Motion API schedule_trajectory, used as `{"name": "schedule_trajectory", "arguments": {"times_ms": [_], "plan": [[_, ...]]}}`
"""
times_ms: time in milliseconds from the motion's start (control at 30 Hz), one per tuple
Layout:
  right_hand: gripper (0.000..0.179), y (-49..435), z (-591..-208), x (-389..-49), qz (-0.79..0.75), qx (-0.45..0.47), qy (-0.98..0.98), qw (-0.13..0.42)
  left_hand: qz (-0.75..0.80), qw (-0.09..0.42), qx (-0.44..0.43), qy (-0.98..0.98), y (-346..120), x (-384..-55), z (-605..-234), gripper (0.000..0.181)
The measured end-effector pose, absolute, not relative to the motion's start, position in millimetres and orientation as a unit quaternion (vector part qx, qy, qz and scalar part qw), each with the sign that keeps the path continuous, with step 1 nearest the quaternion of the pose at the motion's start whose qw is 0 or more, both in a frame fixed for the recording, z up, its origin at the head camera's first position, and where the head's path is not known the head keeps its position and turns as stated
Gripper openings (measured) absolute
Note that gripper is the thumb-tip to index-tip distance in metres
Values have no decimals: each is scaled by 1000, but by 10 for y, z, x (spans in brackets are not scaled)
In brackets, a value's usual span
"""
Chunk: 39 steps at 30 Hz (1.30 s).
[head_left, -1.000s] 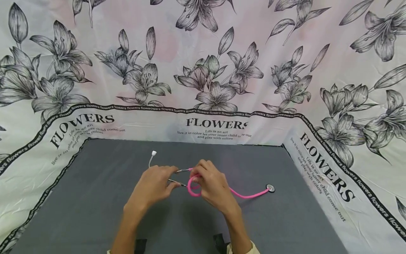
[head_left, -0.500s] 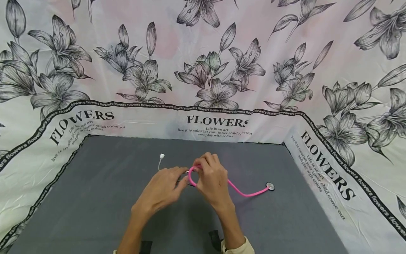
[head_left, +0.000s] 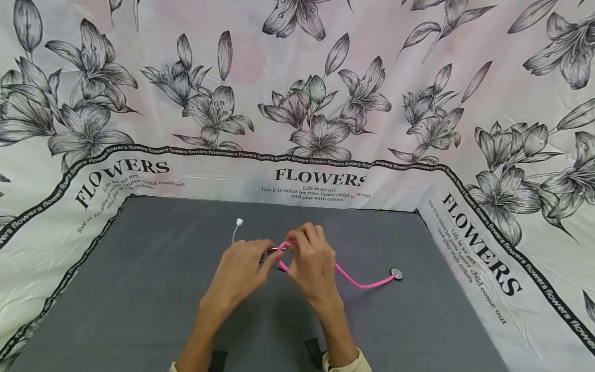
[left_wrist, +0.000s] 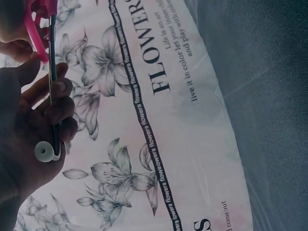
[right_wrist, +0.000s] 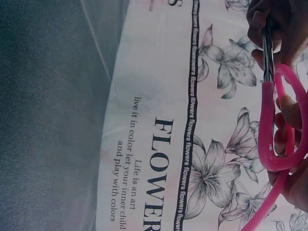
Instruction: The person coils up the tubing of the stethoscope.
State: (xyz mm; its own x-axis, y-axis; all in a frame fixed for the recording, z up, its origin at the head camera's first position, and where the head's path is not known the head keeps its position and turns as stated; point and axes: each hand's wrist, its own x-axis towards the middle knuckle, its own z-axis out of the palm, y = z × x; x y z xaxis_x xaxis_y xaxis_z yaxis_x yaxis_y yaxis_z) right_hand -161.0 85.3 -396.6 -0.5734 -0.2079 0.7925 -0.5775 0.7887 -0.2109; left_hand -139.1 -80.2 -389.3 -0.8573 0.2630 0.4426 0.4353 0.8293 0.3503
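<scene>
Both hands meet over the middle of the grey bench (head_left: 139, 289), working on a pink stethoscope (head_left: 358, 281). The left hand (head_left: 244, 268) has its fingers curled round the thin metal ear tubes (left_wrist: 52, 91); in the left wrist view a tube runs between its fingertips, with a white eartip (left_wrist: 44, 152) resting at the palm. The second eartip (head_left: 239, 222) sticks up just beyond the left hand, on its bent metal tube, above the bench.

The right hand (head_left: 311, 263) pinches the pink tubing where it has been bent into a small loop (right_wrist: 284, 125). In the right wrist view the loop wraps back on itself beside the metal tube, and the fingers (right_wrist: 288, 113) close on it from behind. The two hands touch or nearly touch at the fingertips; which cannot be told.

From under the right hand the rest of the tubing trails to the right across the bench in a shallow curve and ends at the round metal chest piece (head_left: 396, 274), which lies flat on the bench, well apart from both hands.

A white cloth (head_left: 321, 103) printed with grey lilies and the word FLOWERS hangs behind and along both sides of the bench.
</scene>
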Motion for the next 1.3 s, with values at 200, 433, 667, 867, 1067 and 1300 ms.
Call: {"name": "schedule_trajectory", "arguments": {"times_ms": [200,433,667,867,1067,1300], "plan": [[10,854,-3937,-1592,251,235,-852,394,-200,209,-194,-937,-831,-1406,-3886,22],[12,985,-3839,-1616,319,254,-851,330,-192,218,-213,-933,-864,-1432,-3886,21],[13,1287,-3718,-1812,475,274,-822,154,-254,219,-258,-906,-903,-1404,-3888,14],[10,1416,-3800,-1869,523,272,-803,87,-325,220,-272,-878,-903,-1359,-3841,12],[11,1346,-3991,-1763,546,252,-791,114,-349,243,-242,-872,-867,-1374,-3772,11],[12,1180,-4102,-1570,556,226,-789,130,-348,263,-194,-879,-835,-1425,-3720,13]]}}
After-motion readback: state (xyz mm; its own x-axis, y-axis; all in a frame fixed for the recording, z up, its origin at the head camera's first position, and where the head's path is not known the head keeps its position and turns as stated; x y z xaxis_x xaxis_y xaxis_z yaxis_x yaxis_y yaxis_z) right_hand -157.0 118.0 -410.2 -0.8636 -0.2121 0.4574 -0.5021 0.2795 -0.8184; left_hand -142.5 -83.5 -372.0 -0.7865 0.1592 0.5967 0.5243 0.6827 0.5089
